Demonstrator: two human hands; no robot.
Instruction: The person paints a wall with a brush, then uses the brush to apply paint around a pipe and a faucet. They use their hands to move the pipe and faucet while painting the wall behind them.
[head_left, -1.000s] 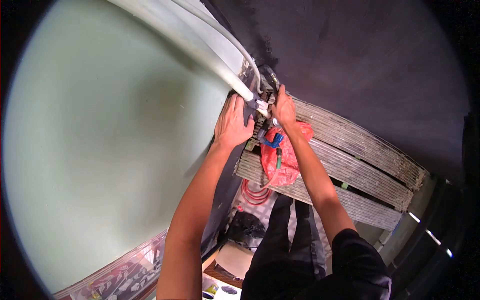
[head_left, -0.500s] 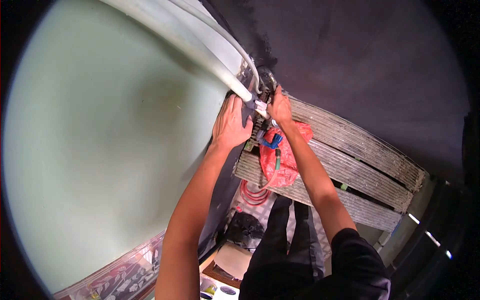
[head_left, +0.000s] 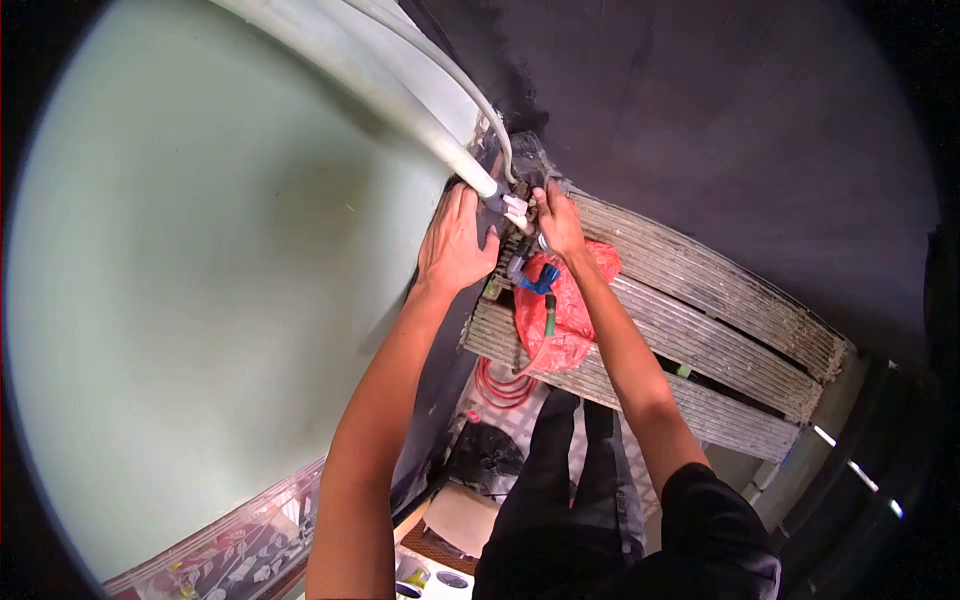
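My left hand (head_left: 457, 243) rests against the wall's dark edge, left of the lower end of a thick white pipe (head_left: 440, 145), with the thumb apart from the fingers. Right of the pipe's pale connector (head_left: 514, 206), my right hand (head_left: 560, 222) has its thumb and index finger raised near dark fittings; whether anything small is between them I cannot make out. Just below are a blue valve (head_left: 540, 279) and a green hose end (head_left: 550, 315), lying over a red plastic bag (head_left: 568, 340).
A weathered slatted wooden surface (head_left: 690, 335) stretches to the right, beside a dark wall (head_left: 720, 130). The pale green wall (head_left: 200, 250) fills the left. Below are a coiled red hose (head_left: 503, 388), a black bag (head_left: 484, 455) and a beige seat (head_left: 461, 518).
The curved metallic piece seen at my right fingertips is no longer visible there. My right thumb now stands apart from the index finger. The view has shifted slightly.
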